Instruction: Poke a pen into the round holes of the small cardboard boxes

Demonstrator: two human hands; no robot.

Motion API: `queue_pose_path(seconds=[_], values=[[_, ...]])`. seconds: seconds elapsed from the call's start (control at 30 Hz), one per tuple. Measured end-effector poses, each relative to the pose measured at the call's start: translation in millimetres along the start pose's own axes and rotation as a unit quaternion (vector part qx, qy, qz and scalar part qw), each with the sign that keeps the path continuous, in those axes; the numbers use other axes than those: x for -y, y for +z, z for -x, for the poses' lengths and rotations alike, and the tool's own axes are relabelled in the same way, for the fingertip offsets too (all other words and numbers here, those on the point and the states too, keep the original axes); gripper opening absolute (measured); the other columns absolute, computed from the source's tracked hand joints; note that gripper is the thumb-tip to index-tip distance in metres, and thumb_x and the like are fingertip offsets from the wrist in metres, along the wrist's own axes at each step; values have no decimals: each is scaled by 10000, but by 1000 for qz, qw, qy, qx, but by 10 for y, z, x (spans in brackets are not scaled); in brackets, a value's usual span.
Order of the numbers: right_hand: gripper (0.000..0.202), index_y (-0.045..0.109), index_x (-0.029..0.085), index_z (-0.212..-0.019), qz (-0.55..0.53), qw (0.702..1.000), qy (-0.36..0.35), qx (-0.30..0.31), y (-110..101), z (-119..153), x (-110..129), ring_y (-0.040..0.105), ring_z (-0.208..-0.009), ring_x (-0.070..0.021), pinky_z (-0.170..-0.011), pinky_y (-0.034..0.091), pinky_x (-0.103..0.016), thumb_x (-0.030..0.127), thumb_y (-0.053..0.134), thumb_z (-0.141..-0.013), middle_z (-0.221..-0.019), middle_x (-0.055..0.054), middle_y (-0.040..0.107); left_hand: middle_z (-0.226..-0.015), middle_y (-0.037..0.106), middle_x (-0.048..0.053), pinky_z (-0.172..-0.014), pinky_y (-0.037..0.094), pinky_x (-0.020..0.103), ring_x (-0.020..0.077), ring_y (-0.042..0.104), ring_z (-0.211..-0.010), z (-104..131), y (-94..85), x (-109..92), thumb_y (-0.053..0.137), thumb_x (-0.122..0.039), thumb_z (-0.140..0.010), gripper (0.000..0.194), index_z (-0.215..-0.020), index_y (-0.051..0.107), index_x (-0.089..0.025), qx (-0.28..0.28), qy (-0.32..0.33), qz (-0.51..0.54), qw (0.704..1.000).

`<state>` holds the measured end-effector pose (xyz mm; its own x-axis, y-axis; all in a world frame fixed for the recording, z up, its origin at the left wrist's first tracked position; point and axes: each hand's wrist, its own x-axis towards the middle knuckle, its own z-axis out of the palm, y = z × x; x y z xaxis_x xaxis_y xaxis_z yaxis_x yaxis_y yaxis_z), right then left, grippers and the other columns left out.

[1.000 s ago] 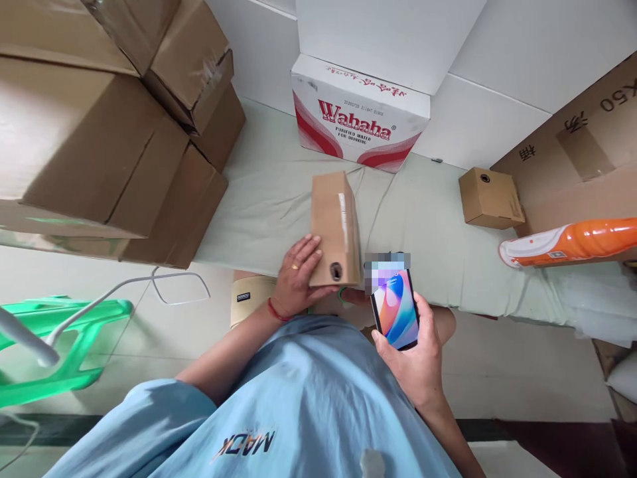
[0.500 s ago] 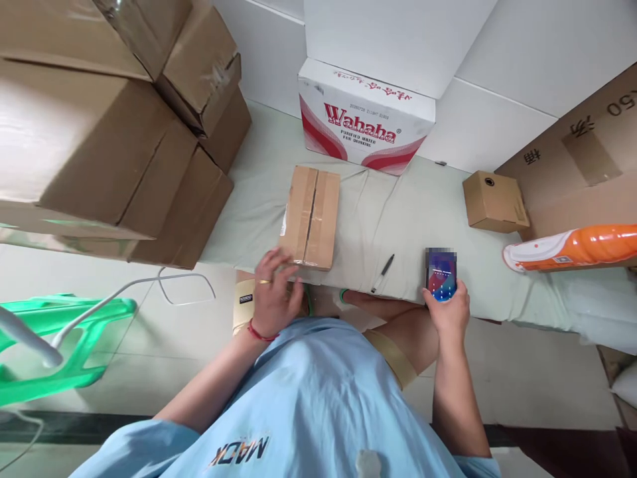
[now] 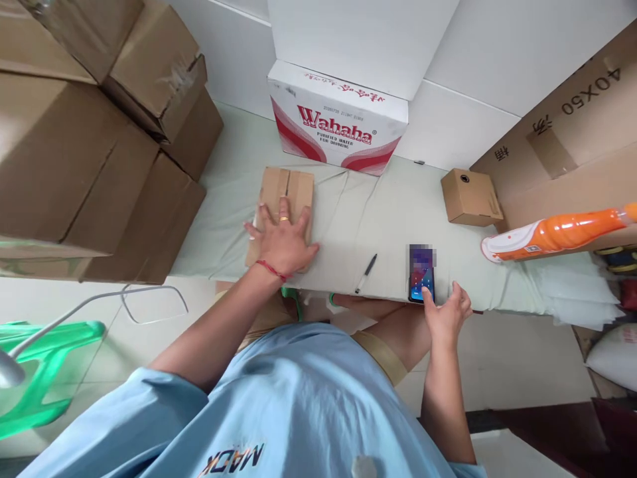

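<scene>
My left hand (image 3: 284, 244) lies spread over a taped cardboard box (image 3: 299, 186), its fingers apart and pointing toward the far end. The hand hides the near part of the box. On the right, a smartphone (image 3: 421, 275) rests face up at the near edge of the cloth, its screen lit with a keypad of dots. My right hand (image 3: 446, 315) is beside it, thumb over the lower screen and the other fingers apart, off the phone's side. Between the two hands lies a black and clear pen (image 3: 367, 272).
A white and red Wahaha water carton (image 3: 338, 129) stands at the back of the cloth-covered table (image 3: 371, 206). Large cardboard boxes (image 3: 104, 153) are stacked at left. At right are a small brown box (image 3: 470, 197), an orange bottle (image 3: 557, 234) and a big carton (image 3: 557, 133).
My left hand has moved from the box's near edge to flat on its top. The fingers of my right hand have come off the phone's side. The camera view has shifted right.
</scene>
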<state>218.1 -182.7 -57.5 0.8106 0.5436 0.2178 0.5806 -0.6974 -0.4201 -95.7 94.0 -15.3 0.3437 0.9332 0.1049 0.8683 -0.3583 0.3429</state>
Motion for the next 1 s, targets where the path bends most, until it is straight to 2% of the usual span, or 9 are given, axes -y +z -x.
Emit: queue_pose_path(seconds=[0.1,0.2,0.37,0.47,0.6,0.67,0.8,0.87,1.0], values=[[806,548,89,-1457,-16,999,28,-12,-70,54,-208,429,-1472,-461,-1223,339,-663,644,648,-881,-1472,-318,533,-1768,340,218,-1070,272,985,690,270,-1533,-70,12,357,881,-601,-722,923,-1544,596,-291,-60,-6,58,996],[744,578,111,-1409,-24,998,58,-15,-103,71,-385,448,-1456,-439,-1219,368,-639,606,652,-858,-1437,-292,563,-1806,263,165,-1139,365,891,624,342,-1502,-73,-179,584,913,-608,-663,948,-1504,631,-275,-49,-51,70,995],[700,587,135,-1366,-33,996,82,-13,-135,-31,-467,481,-1427,-425,-1199,409,-618,591,658,-840,-1392,-264,590,-1814,254,151,-1134,283,940,634,293,-1533,41,-661,680,785,-727,-736,909,-1488,626,-241,-71,-94,-15,993],[686,585,135,-1371,-49,995,79,-32,-181,-192,-370,524,-1389,-410,-1148,467,-599,560,661,-838,-1395,-261,585,-1821,252,153,-1166,103,961,653,146,-1613,146,-733,674,573,-815,-866,870,-1499,615,-220,-118,-78,-19,990],[660,599,126,-1383,-98,992,33,-71,-228,-667,-113,628,-1241,-333,-982,577,-495,511,654,-850,-1401,-247,564,-1772,385,135,-1318,160,799,515,196,-1677,308,-377,539,683,-605,-927,636,-1436,650,-226,-175,12,39,984],[553,646,130,-1323,-90,994,-2,-65,-213,-1052,57,662,-1126,-294,-946,577,-470,441,638,-866,-1355,-227,589,-1699,500,154,-1339,236,721,432,306,-1668,384,-67,443,684,-493,-956,501,-1386,680,-234,-126,81,61,987],[332,735,101,-1140,20,999,-38,18,-106,-1988,446,646,-980,-257,-1046,491,-472,280,605,-892,-1054,-147,681,-1628,560,250,-1275,344,699,421,495,-1564,501,459,337,501,-404,-1054,485,-1421,672,-137,-29,92,42,994],[403,724,53,-1244,99,992,-55,63,-41,-2446,649,635,-1062,-262,-1017,459,-422,268,601,-926,-1071,-170,681,-1620,570,249,-1293,304,692,403,528,-1542,535,575,332,472,-387,-1067,506,-1465,650,-129,-12,98,27,995],[704,587,-28,-1496,232,962,-93,110,85,-3183,1029,650,-1145,-275,-864,413,-399,505,527,-1041,-1316,-329,620,-1598,601,228,-1298,290,661,384,551,-1521,550,597,343,496,-367,-1050,491,-1456,666,-149,-26,106,11,994]])
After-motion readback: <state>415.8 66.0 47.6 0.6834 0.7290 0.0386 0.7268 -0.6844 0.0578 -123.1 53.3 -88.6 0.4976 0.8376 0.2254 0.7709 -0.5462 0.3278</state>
